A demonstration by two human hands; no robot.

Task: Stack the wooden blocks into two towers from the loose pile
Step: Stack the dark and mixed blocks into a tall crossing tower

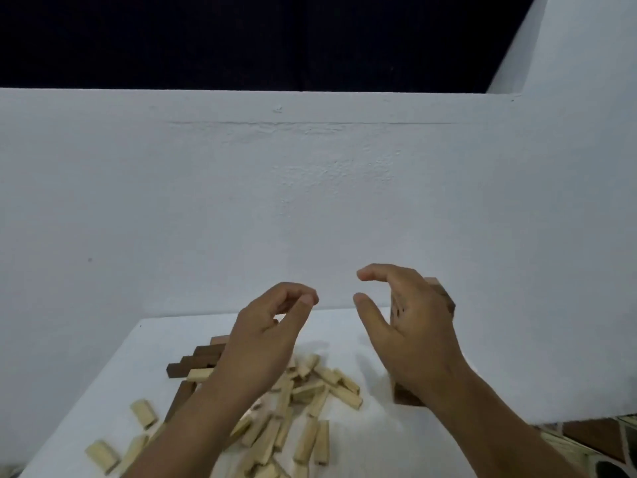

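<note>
At the far left of the white counter (344,326) we see a few stray pale rectangular wooden blocks (143,412), lying apart from each other near the front edge. Just right of them and farther back sits a short row of dark brown wooden blocks (193,363), laid side by side with their long axes running left to right; whether this is the foot of a second tower we cannot tell.

Our left hand (265,336) hangs above and in front of that dark row. Its fingers are curled, thumb tip close to the forefinger, and we see nothing held in it.

Below and between our forearms spreads the loose pile of pale wooden blocks (310,391). The blocks lie flat and criss-crossed, many with their long axes pointing roughly away from us. The pile lies under and just right of the left wrist, so we judge the left hand nearer to it; a reach would go down and slightly back toward us.

Our right hand (410,326) is raised with fingers loosely arched and thumb spread, holding nothing. Behind it stands the upright tower of brown and tan wooden blocks (443,294), mostly hidden by the palm. Whether the palm touches the tower is unclear.

The next block, we judge, comes from the pile and rises to the right.
</note>
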